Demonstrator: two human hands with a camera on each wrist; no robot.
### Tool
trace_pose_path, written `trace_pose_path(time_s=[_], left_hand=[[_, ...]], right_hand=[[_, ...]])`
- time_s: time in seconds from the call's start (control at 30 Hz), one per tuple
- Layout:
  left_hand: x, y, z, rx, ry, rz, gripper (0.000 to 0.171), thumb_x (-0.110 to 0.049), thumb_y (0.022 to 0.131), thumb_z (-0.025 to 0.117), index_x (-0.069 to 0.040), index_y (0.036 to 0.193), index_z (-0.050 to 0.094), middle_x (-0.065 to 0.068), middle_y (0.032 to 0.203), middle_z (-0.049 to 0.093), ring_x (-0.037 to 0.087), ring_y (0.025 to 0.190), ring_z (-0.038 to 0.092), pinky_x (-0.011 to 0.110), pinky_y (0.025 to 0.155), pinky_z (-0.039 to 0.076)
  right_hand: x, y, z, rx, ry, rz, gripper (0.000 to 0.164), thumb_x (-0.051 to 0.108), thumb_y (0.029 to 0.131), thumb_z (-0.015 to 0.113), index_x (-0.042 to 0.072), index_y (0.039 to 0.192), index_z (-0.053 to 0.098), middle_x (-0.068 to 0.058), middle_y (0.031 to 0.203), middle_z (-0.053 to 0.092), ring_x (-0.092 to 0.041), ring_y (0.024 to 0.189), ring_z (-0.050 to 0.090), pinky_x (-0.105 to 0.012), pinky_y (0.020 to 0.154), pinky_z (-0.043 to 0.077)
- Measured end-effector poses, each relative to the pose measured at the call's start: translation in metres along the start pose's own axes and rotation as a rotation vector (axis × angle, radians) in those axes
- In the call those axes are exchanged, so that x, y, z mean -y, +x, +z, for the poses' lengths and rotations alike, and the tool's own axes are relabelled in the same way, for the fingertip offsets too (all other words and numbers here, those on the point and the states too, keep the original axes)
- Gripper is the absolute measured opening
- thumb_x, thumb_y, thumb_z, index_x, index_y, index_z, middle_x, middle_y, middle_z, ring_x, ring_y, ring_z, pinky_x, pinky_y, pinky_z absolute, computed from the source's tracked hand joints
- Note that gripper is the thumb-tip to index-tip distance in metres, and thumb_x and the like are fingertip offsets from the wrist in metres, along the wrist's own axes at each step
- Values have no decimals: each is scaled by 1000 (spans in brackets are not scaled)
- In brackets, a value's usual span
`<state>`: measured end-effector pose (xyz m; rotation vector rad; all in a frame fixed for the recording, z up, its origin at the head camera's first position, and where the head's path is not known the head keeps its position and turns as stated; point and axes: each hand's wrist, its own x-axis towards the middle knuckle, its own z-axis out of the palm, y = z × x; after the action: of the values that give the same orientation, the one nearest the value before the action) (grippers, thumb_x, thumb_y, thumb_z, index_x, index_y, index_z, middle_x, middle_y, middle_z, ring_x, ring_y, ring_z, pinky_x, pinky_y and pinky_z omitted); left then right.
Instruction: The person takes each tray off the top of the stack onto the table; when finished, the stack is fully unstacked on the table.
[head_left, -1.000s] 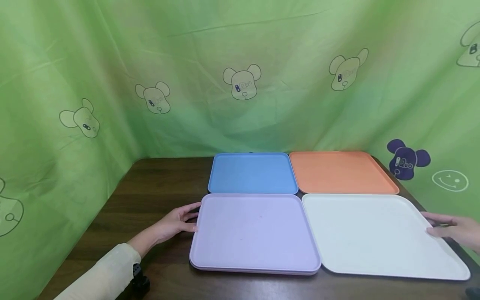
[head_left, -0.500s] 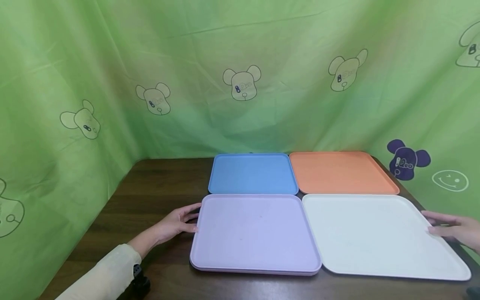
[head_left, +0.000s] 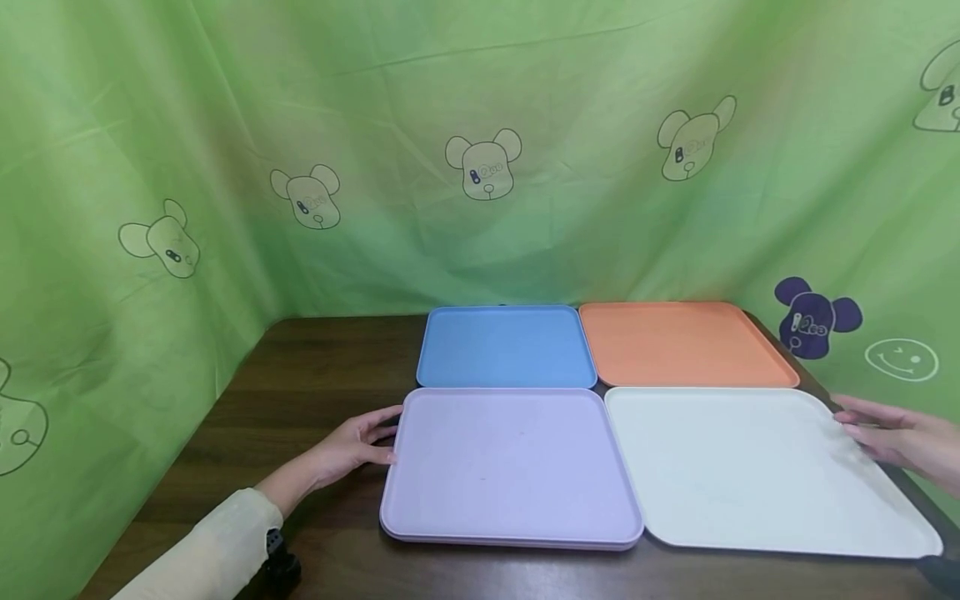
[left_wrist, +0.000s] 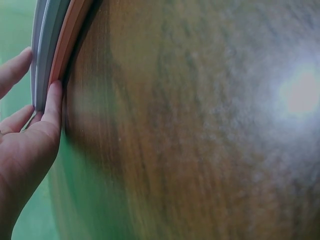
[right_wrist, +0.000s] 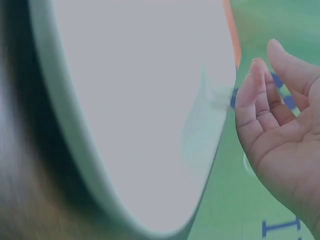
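A stack of trays with a purple tray on top lies at the front of the table. In the left wrist view, a grey-looking tray edge and an orange tray edge show beneath it. My left hand touches the stack's left side, fingers extended and not curled round it. Right of the stack lies a white tray, flat. Just above its right edge hovers my right hand, seemingly apart from it. In the right wrist view the fingers are loosely bent with nothing between them.
Behind the purple tray lies a blue tray; an orange tray lies behind the white one. Dark wooden table shows at the left. A green curtain with printed bear heads hangs round the back and sides.
My right hand has let go of the white tray's right edge and risen slightly. The left hand stays at the stack, and the trays have not visibly moved.
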<state>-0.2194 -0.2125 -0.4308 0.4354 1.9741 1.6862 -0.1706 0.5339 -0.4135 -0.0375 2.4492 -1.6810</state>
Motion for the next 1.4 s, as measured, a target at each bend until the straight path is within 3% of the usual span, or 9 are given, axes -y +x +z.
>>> trace_pose_path(time_s=[0.2, 0.33, 0.77, 0.93, 1.1, 1.3, 1.4], left_hand=[[1, 0, 0, -13, -17, -3, 80, -9, 87, 73, 0, 152, 26, 23, 151, 34, 40, 139, 27, 50, 106, 34], [2, 0, -1, -17, -15, -5, 80, -10, 87, 72, 0, 152, 26, 23, 151, 33, 40, 140, 27, 50, 106, 34], [0, 0, 3, -51, -5, -5, 79, -10, 86, 73, 0, 151, 29, 22, 153, 30, 41, 139, 27, 49, 104, 37], [0, 1, 4, -68, 15, -4, 78, -10, 86, 73, -1, 150, 31, 21, 153, 30, 40, 138, 29, 49, 103, 38], [-1, 0, 5, -81, 22, 7, 78, -9, 85, 74, -1, 150, 32, 21, 154, 28, 41, 138, 31, 48, 101, 41], [-1, -2, 7, -91, 55, 11, 78, -12, 86, 73, 1, 150, 31, 25, 150, 34, 43, 136, 32, 48, 100, 42], [-2, -2, 8, -105, 65, 5, 78, -12, 85, 74, 0, 150, 31, 25, 149, 36, 43, 136, 33, 48, 100, 42]], right_hand=[[27, 6, 30, 16, -15, -29, 48, 3, 99, 53, 45, 121, 60, 22, 107, 64, 3, 93, 61, -20, 75, 52], [39, 13, 50, 56, 35, -92, 48, -2, 98, 52, 34, 127, 62, 17, 110, 65, -2, 96, 63, -22, 78, 53], [62, 37, 121, 90, 20, -237, 45, 0, 96, 57, 13, 139, 55, 10, 114, 66, -6, 100, 63, -24, 79, 53], [72, 41, 151, 85, 65, -244, 46, -1, 95, 58, 10, 139, 54, 9, 115, 65, -5, 100, 62, -25, 79, 53], [81, 43, 178, 101, 83, -261, 49, -1, 94, 60, -2, 141, 47, 11, 117, 64, -1, 102, 61, -24, 79, 53], [88, 44, 200, 154, 140, -282, 48, -2, 94, 59, -1, 141, 47, 12, 119, 64, -1, 107, 60, -25, 82, 53], [90, 45, 210, 144, 116, -282, 54, 1, 94, 60, -11, 142, 39, 8, 123, 63, 0, 109, 59, -24, 84, 52]])
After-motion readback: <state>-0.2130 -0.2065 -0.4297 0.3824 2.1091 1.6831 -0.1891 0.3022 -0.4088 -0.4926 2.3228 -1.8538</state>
